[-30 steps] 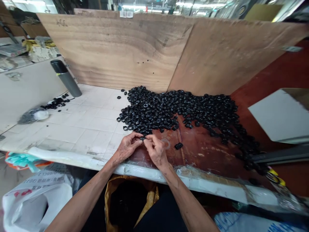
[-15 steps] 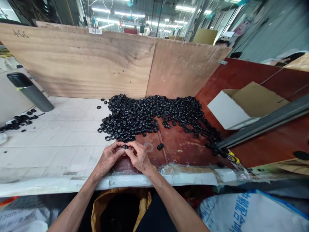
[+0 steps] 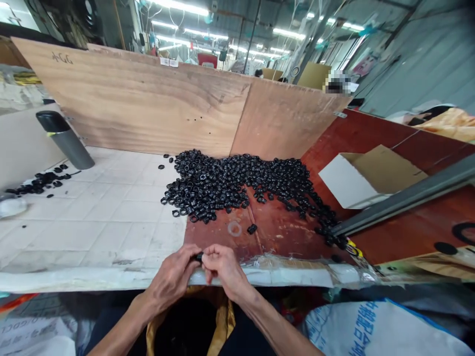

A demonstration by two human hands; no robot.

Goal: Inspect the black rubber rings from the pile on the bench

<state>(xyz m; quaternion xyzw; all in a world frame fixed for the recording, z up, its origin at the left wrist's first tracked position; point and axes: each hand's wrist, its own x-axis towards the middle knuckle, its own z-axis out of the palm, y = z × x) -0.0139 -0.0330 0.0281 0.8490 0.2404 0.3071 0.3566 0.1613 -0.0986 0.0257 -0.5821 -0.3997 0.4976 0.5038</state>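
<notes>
Left hand (image 3: 171, 277), right hand (image 3: 226, 272) together pinch one black part (image 3: 199, 257), now nearer the table edge (image 3: 282, 277) (handling apparently unfinished).

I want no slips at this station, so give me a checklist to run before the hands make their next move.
1. Grip: left hand and right hand both pinch the small black part: ok.
2. Condition of that part: cannot tell; fingers cover much of it.
3. Supply: heap of black parts within view beyond the hands: ok.
4. All loose pieces in the heap: not ok; one black piece lies apart on the red surface.
5. Yellow-brown bag open below the table edge: ok.
6. Bottle away from the hands, at far left: ok.
</notes>
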